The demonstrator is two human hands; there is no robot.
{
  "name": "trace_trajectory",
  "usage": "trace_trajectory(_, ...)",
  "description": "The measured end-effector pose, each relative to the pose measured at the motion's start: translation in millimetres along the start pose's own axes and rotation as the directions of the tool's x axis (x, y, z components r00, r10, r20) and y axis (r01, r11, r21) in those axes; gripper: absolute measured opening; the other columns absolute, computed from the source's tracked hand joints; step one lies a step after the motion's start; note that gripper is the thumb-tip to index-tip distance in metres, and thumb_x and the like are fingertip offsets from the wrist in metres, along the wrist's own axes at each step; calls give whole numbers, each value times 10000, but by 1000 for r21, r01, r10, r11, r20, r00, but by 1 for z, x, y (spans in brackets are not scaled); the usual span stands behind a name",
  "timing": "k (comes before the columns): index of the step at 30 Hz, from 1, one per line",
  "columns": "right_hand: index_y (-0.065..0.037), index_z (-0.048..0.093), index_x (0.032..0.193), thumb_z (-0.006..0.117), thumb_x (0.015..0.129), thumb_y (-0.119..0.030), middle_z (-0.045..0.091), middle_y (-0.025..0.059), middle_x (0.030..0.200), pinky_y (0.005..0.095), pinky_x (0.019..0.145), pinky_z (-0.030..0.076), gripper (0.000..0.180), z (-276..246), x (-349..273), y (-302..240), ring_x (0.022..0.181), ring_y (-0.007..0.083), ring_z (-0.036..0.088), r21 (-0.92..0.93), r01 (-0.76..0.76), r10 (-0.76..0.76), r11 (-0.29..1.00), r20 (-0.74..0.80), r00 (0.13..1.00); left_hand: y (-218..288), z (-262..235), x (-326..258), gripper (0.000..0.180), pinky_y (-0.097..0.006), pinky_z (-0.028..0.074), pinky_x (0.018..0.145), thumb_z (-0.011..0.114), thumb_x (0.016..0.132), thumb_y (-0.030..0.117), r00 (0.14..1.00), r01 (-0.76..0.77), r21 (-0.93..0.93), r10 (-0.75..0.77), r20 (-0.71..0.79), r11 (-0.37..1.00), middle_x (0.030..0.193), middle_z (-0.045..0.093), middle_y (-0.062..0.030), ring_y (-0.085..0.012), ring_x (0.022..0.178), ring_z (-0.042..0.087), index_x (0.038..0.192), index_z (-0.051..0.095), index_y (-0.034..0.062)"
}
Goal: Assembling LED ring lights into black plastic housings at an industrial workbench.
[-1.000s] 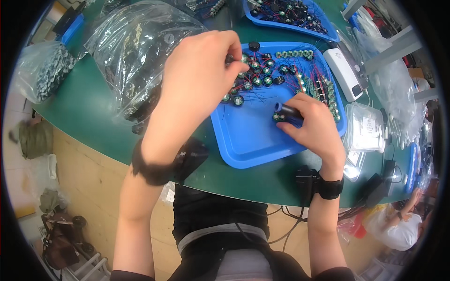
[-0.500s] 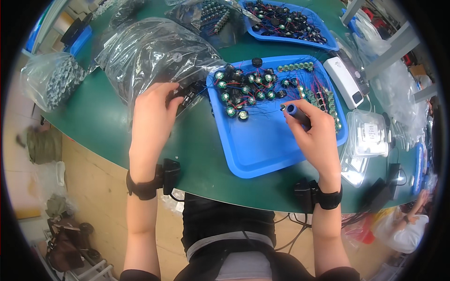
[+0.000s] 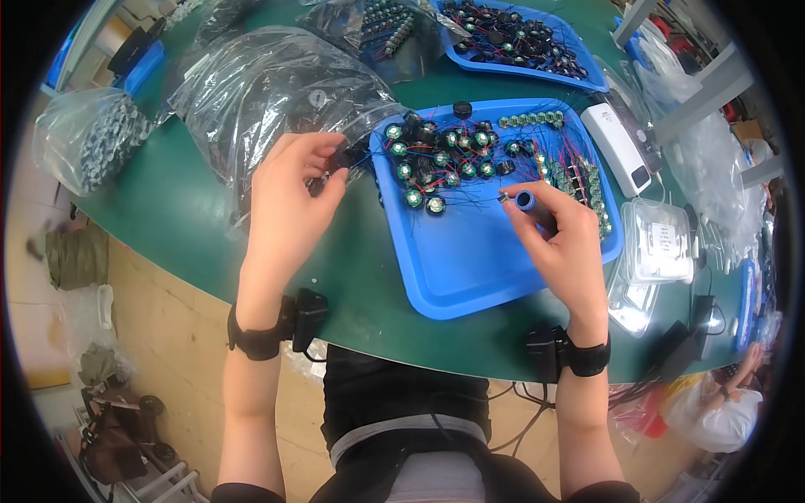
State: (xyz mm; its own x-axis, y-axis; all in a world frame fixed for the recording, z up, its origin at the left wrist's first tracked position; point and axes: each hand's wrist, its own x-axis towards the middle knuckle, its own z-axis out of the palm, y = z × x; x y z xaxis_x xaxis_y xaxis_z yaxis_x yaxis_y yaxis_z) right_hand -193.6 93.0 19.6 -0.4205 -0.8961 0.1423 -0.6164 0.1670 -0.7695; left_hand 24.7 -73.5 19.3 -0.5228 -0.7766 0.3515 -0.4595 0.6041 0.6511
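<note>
Left hand [image 3: 289, 201]: fingers pinch a small black wired part [image 3: 342, 157] at the clear bag [image 3: 268, 92] mouth. Right hand [image 3: 560, 239]: fingers grip a blue-tipped tool [image 3: 527, 201] over the blue tray [image 3: 470, 268]. Tray: many green-faced parts [image 3: 436, 155] already lying in it, lower half bare; bag apparently far from emptied. Green tabletop [image 3: 168, 218].

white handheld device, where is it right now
In the head view the white handheld device lies on the green table at the person's right, against the far right rim of the near blue tray, beyond the right hand.
</note>
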Motion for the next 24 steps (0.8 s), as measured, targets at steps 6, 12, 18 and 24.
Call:
trace_trajectory(6,-23,676,1031,706,814,-21,654,45,881,231,662,485,219,-3,-4,-14,843,101,648,312,-31,24,950,27,999,34,7,-20,294,-283,496,896,623,819,-89,960,279,-704,-160,231,654,1167,637,-115,-167,1049,619,1113,617,-78)
trace_trajectory(12,-46,696,1030,747,783,-23,626,23,856,210,620,461,253,1,-10,-19,736,62,558,403,94,-126,910,54,991,47,35,-39,345,-312,521,881,660,891,40,891,451,-881,-129,436,141,1134,642,-132,-191,1025,628,1217,576,-34)
trace_trajectory(18,-80,717,1025,772,765,-54,659,33,823,194,515,427,266,5,-11,-20,661,65,577,291,163,-168,943,-8,986,59,55,-50,325,-290,517,791,593,970,188,836,530,-848,-158,526,-19,1026,656,-110,-167,870,645,1230,584,-8)
trace_trajectory(24,-49,711,997,790,747,-34,692,41,827,190,554,486,262,5,-13,-21,690,55,635,270,161,-164,949,-12,986,60,45,-51,275,-275,520,767,596,962,138,835,547,-823,-174,522,151,896,679,-83,-148,817,655,1193,597,-10)
